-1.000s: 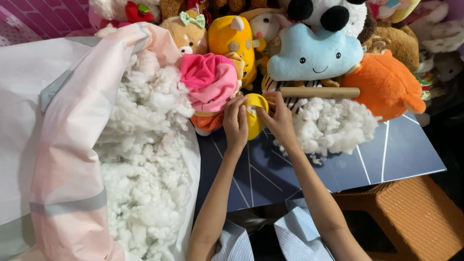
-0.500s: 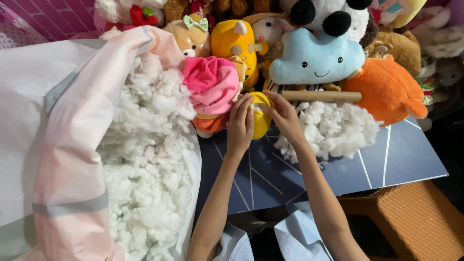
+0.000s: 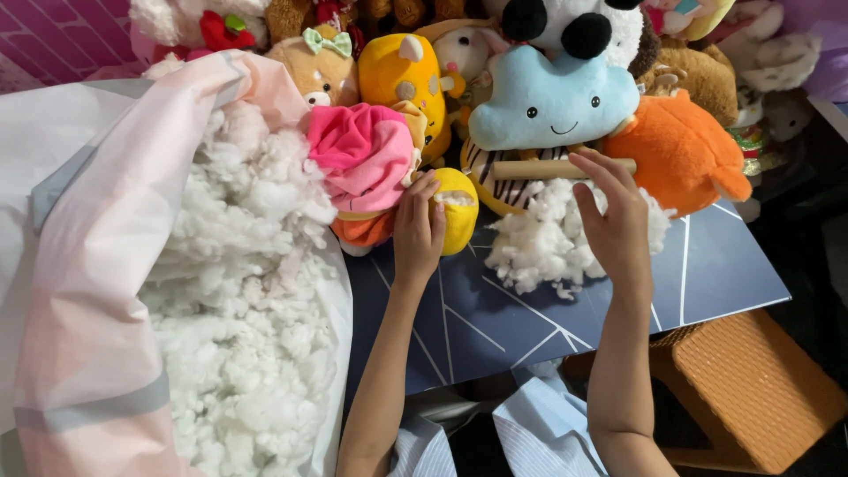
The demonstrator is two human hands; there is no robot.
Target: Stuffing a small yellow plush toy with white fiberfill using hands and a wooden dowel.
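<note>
On a dark blue tabletop (image 3: 495, 327) partly buried under toys, the left hand (image 3: 419, 231) grips a half-hidden yellow plush piece (image 3: 459, 212), while the right hand (image 3: 617, 221) hovers open-fingered over loose white stuffing (image 3: 539, 243), near a wooden stick (image 3: 539, 169).

wall: pink brick-pattern wall (image 3: 53, 40) top left | table: dark blue table (image 3: 707, 265) with thin white lines | seat: woven orange-brown stool (image 3: 751, 389) at lower right | floor: dark, kinda shadowy | light: soft, even
</note>
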